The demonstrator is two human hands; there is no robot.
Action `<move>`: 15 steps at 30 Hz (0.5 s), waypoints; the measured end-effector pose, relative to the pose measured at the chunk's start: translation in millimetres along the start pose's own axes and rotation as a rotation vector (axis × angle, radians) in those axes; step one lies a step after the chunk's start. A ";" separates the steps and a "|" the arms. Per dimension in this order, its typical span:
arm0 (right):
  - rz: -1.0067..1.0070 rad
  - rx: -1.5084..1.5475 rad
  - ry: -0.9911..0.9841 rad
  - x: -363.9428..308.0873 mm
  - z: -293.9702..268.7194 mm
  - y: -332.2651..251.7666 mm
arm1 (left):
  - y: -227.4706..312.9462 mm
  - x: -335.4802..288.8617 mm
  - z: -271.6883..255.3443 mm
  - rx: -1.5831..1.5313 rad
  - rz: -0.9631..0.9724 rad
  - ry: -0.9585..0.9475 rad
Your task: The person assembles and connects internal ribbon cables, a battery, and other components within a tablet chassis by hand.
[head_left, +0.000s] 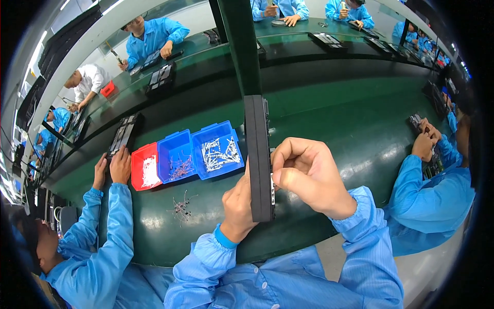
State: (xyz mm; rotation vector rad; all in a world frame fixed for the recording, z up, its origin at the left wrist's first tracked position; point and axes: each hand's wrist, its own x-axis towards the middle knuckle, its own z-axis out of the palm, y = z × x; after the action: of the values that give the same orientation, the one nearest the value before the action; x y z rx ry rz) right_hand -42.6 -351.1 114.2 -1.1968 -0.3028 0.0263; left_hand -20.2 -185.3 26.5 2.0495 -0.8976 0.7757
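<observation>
My left hand point(236, 203) grips a thick black rectangular housing point(260, 159) from its left side, holding it on edge above the green table. The fingers on its far side are partly hidden. My right hand point(315, 177) is at the housing's right face, thumb and forefinger pinched together against it. Whatever lies between those fingertips is too small or hidden to make out. A white strip shows on that face just below them. Left of the housing stand a blue bin point(210, 135) of white-and-black leads, another blue bin point(175, 143) of thin reddish wires, and a red bin point(136, 167) with white pieces.
Loose thin wires point(181, 208) lie on the green table point(329, 121) in front of the bins. A green post point(242, 46) rises beyond the housing. At left, a co-worker's hands point(119, 165) touch another black unit point(123, 133); a co-worker's blue sleeve point(417, 183) is close at right.
</observation>
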 end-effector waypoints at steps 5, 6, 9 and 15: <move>0.043 0.085 0.024 1.9 5.1 -1.5 | -5.5 -5.2 3.3 -0.041 -0.063 0.009; 0.032 0.088 0.007 0.1 5.3 -2.7 | -6.3 -5.8 4.0 -0.042 -0.065 0.010; 0.007 0.058 -0.006 -2.3 7.1 -1.4 | -7.0 -4.7 2.6 -0.046 -0.013 0.029; -0.047 0.038 -0.001 -2.0 8.4 3.9 | -5.0 -4.1 1.7 -0.048 -0.069 0.014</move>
State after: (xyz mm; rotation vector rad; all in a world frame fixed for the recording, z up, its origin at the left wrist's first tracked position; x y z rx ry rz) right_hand -46.0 -342.3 112.9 -1.1517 -0.3299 -0.0084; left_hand -18.3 -183.0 20.5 2.0196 -0.8258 0.7246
